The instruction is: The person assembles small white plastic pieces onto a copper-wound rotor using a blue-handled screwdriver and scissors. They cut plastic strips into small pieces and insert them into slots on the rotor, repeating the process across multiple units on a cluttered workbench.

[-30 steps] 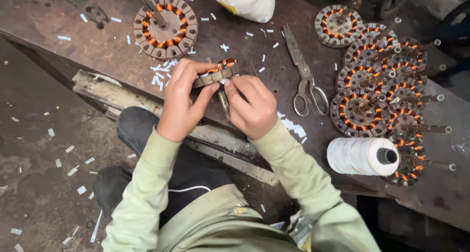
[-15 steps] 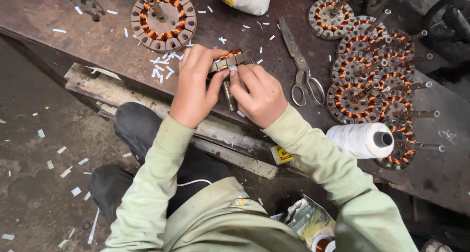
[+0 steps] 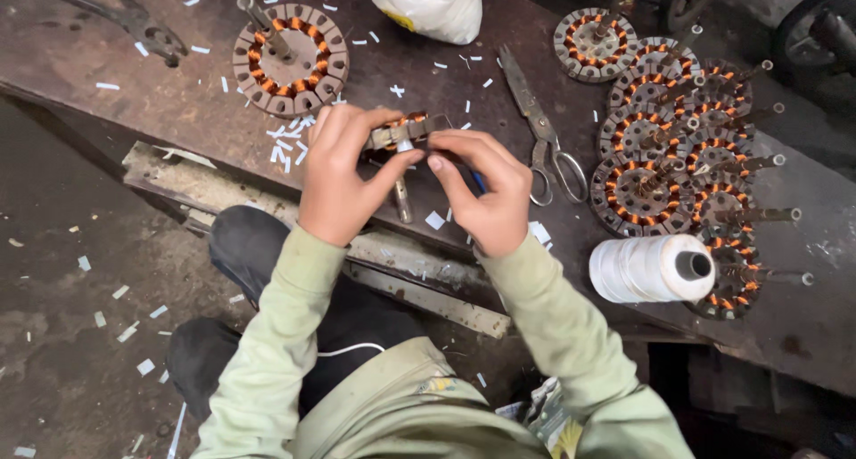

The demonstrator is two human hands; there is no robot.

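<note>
Left hand [image 3: 341, 178] and right hand [image 3: 481, 192] are together over the bench edge, both pinching a small copper-wound stator [image 3: 403, 134] held between their fingertips, its shaft hanging down. Just right lie scissors [image 3: 544, 129]; a white thread spool [image 3: 651, 268] sits near the piled stators [image 3: 678, 147]. Another stator [image 3: 290, 60] rests upper left.

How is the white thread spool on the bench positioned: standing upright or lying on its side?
On its side: the white thread spool lies along the bench, its dark core facing right.
</note>
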